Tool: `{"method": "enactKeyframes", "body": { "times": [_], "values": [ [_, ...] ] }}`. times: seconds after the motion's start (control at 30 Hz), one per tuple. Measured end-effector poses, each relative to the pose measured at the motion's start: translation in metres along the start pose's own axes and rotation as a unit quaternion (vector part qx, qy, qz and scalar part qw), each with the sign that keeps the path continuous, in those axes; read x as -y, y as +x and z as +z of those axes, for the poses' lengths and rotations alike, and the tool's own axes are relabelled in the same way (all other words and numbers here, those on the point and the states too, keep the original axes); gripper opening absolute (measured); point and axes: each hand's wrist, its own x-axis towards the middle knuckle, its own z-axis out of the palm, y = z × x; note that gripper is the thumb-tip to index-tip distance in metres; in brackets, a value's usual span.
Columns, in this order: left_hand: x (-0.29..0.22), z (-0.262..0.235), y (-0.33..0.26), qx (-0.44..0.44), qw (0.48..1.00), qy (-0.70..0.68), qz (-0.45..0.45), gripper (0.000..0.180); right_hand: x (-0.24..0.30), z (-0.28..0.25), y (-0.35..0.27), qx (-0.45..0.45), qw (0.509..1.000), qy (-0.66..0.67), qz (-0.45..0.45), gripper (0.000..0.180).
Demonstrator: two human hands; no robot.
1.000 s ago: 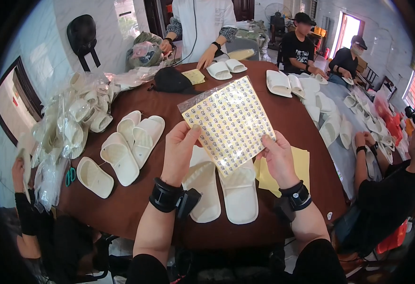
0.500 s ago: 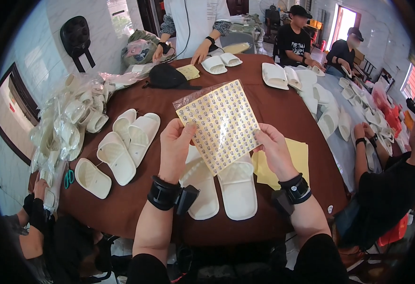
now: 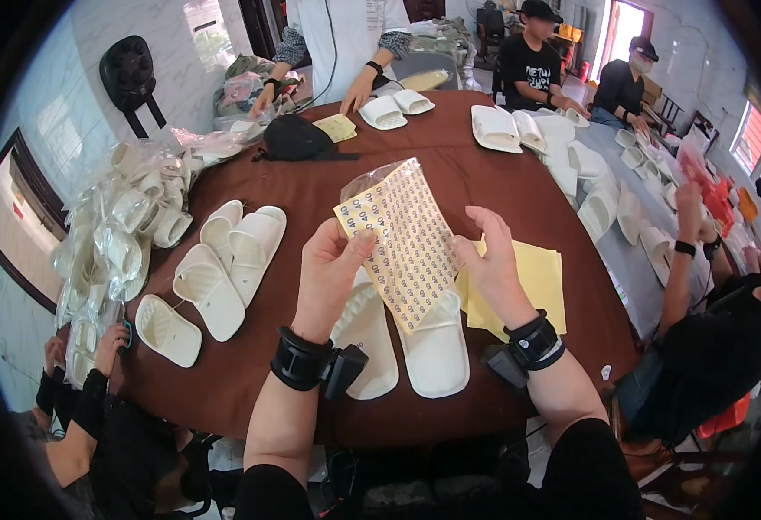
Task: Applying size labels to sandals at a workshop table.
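Observation:
Over the table I hold up a yellow sticker sheet (image 3: 402,247) printed with rows of small dark marks, a clear plastic wrapper (image 3: 370,180) behind its upper corner. My left hand (image 3: 332,273) pinches its left side between thumb and fingers. At the right edge is my right hand (image 3: 497,269), thumb by the sheet and fingers stretched apart. Beneath the sheet lie two white slippers, the left one (image 3: 370,355) and the right one (image 3: 437,355), their upper parts partly covered. Loose yellow sheets (image 3: 528,290) lie under and beside my right hand.
Several white slippers (image 3: 211,290) lie to the left on the brown tablecloth (image 3: 302,195), with a bagged slipper heap (image 3: 129,217) beyond. A black cap (image 3: 298,139) sits farther back. Co-workers surround the table; a person's hand (image 3: 110,347) at left holds teal scissors (image 3: 127,335). More slippers (image 3: 601,208) line the right.
The sheet has turned and tilted, looking narrower. My right hand's fingers have come off its edge and spread. At left, a co-worker's hand has reached the scissors.

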Motion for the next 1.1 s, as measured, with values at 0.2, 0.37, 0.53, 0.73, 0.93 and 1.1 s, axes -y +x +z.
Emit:
{"method": "enactKeyframes", "body": {
  "times": [0.2,0.37,0.53,0.73,0.93,1.1],
  "values": [
    [0.003,0.019,-0.010,0.023,0.999,0.041,-0.003,0.029,0.039,-0.008,-0.006,0.092,0.984,0.151,0.006,0.050],
    [0.008,0.035,-0.020,0.055,0.980,0.174,0.077,0.019,0.060,-0.011,-0.012,0.147,0.968,0.198,-0.040,0.069],
    [0.005,0.042,-0.023,0.074,0.992,0.071,0.069,0.018,0.057,-0.012,-0.014,0.193,0.951,0.240,-0.029,0.074],
    [0.011,0.037,-0.018,0.103,0.977,0.138,0.124,0.025,0.053,-0.011,-0.017,0.204,0.941,0.266,-0.038,0.063],
    [0.009,0.035,-0.019,0.116,0.980,0.112,0.118,0.027,0.060,-0.013,-0.016,0.213,0.918,0.335,0.024,0.058],
    [0.009,0.035,-0.020,0.113,0.987,0.095,0.066,0.019,0.058,-0.014,-0.014,0.232,0.911,0.340,0.037,0.055]
  ]
}}
